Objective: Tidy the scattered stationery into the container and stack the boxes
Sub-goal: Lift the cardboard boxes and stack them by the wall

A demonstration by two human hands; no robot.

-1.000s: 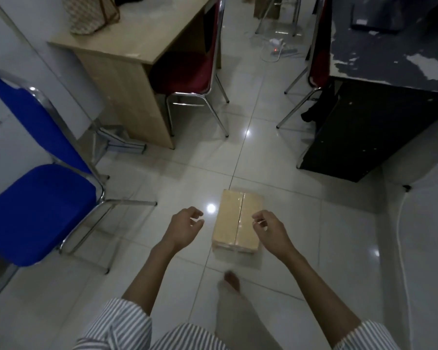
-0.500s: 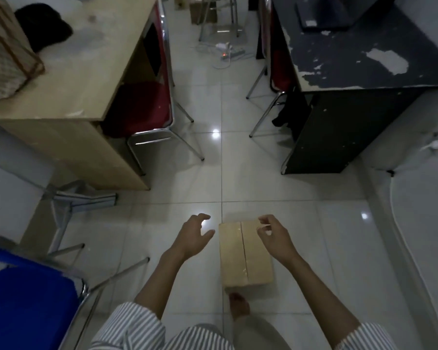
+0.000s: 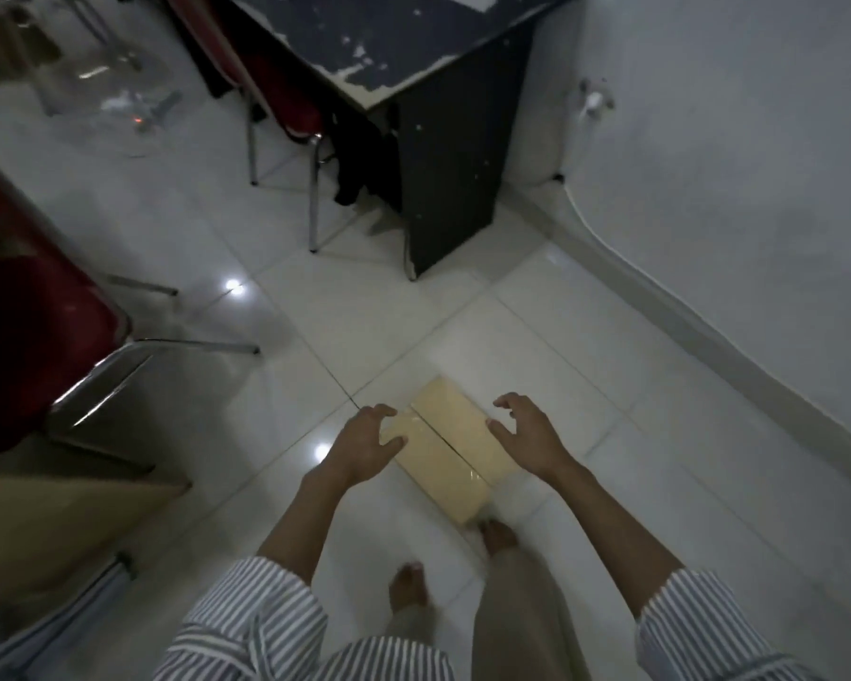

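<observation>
Relative to half a second earlier, the view had swung toward the black desk (image 3: 443,189), so the taped cardboard box (image 3: 450,452) lay diagonally in the frame instead of square to it, and both hands had drawn in over its long sides. The left hand (image 3: 364,447) was released, its fingers spread and half-curved over the box's left edge and holding nothing; whether it touched the box could not be told. The right hand (image 3: 529,437) was likewise spread and unladen above the right edge. The box lay flat on the white floor tiles (image 3: 610,435), just ahead of a bare foot (image 3: 499,533) and well apart from the red chair (image 3: 35,336). The carton appeared stiff and sealed, with glossy seam tape that was probably slick; its weight was unknown, since its contents were unseen. It would best be gripped on the bare cardboard of both long sides, with fingers hooked under the lower edges, and kept level
</observation>
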